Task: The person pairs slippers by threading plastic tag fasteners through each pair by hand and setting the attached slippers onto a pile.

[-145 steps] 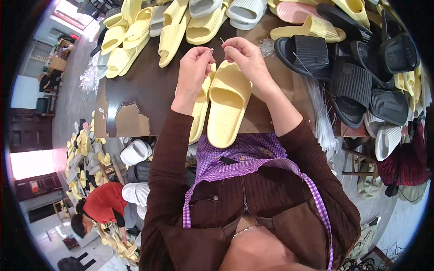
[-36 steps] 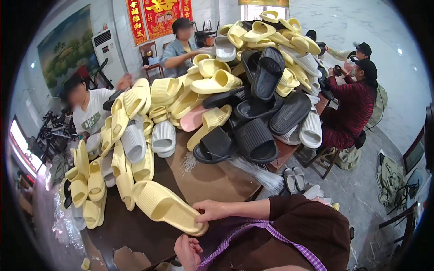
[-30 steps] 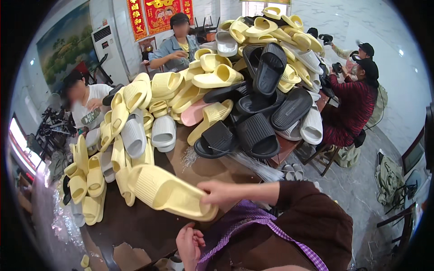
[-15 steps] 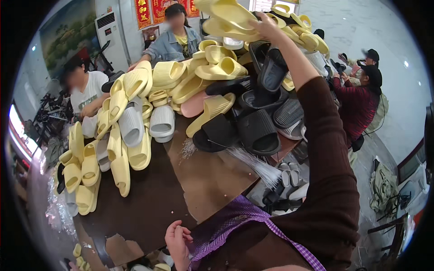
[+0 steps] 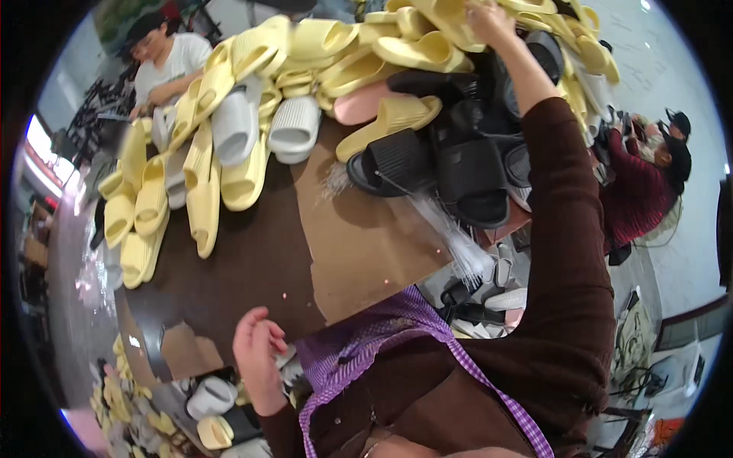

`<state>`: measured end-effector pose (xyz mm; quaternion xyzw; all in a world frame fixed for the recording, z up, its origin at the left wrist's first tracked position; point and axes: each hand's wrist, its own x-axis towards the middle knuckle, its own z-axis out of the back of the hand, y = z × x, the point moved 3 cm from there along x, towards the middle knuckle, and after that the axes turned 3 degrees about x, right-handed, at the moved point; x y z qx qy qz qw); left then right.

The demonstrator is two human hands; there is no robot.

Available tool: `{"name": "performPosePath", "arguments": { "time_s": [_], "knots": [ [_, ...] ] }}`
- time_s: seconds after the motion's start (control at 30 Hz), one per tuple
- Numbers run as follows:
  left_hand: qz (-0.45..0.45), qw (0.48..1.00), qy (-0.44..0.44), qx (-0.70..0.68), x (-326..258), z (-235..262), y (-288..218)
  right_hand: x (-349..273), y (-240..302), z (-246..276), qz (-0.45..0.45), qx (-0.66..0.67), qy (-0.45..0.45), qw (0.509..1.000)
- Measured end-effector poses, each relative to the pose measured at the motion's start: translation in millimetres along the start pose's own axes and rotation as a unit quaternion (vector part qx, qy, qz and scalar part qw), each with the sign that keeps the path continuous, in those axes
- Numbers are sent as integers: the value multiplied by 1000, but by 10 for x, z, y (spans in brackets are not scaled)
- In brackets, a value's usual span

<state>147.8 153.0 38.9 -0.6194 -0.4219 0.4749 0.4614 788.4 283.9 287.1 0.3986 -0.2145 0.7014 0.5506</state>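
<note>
My right hand (image 5: 489, 23) reaches to the back of the heap at the top edge, closed on a yellow slipper (image 5: 443, 17); the grip is partly cut off by the edge of view. Under that arm lie black slippers (image 5: 472, 174), one with a ribbed strap. My left hand (image 5: 258, 355) is raised at the table's front edge, fingers loosely bent and apart, with nothing in it. A yellow slipper (image 5: 385, 126), a pink slipper (image 5: 368, 101) and a light grey slipper (image 5: 295, 128) rest around the middle of the heap.
The dark table (image 5: 237, 252) carries torn brown cardboard (image 5: 359, 244) and a bundle of thin clear plastic strands (image 5: 458, 237). More slippers (image 5: 214, 397) lie below the table. A person in white (image 5: 179, 61) sits at the far left; another in dark red (image 5: 641, 187) is at the right.
My right hand has come down onto the heap with the yellow slipper it held in the air. My left hand has moved left. The view has tilted downward.
</note>
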Motion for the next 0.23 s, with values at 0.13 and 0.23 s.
{"name": "performPosePath", "arguments": {
  "time_s": [0.13,0.23],
  "knots": [
    [-119,993,14,4,101,-16,-639,132,294,-56,-148,-259,-45,953],
    [-251,963,96,2,21,-141,-1243,317,831,-187,-201,-182,58,961]
  ]
}}
